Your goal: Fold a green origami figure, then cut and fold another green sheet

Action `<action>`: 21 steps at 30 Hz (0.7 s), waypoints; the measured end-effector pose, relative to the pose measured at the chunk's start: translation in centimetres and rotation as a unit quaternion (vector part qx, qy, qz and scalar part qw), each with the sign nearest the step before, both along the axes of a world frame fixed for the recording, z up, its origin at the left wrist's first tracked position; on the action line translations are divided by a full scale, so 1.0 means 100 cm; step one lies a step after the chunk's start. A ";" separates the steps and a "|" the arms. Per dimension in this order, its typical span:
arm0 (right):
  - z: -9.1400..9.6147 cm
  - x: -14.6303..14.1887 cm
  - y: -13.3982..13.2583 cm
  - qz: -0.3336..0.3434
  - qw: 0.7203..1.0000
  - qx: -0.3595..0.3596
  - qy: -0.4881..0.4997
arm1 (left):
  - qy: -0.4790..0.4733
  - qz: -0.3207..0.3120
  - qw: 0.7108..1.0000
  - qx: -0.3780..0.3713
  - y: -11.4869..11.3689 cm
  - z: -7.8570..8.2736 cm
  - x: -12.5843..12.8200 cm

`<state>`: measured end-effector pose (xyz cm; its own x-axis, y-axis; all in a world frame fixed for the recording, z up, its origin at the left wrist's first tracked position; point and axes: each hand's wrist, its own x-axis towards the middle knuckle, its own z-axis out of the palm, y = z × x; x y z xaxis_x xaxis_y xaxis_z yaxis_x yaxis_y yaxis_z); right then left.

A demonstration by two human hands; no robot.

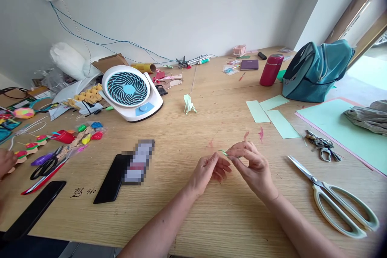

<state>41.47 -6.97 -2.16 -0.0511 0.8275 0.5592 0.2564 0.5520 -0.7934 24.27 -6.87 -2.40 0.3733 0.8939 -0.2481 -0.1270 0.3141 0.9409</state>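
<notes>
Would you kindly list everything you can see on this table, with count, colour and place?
scrap: one, green, between both hands' fingertips
fan: one, white and blue, back left
figure: one, pale green paper, centre back
strips: three, light green, right of centre
sheet: one, mint, far right
bottle: one, red, back right
bag: one, teal, back right
scissors: one, pale-green handles, front right
keys: one bunch, metal, right
phones: two, black, front left
table: one, wood, under everything
left hand: one, bare, front centre
right hand: one, bare, beside the left
</notes>
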 end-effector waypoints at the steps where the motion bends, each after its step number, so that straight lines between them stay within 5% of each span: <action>1: 0.001 -0.001 -0.002 -0.007 0.998 0.039 -0.058 | -0.046 -0.023 0.998 -0.042 0.001 -0.001 0.000; 7: 0.003 -0.005 -0.005 0.032 0.967 0.124 -0.220 | -0.173 -0.022 0.976 -0.131 0.008 -0.001 -0.009; 21: 0.005 0.000 -0.005 0.157 0.984 0.047 -0.068 | -0.128 0.016 0.988 -0.080 0.007 0.006 -0.009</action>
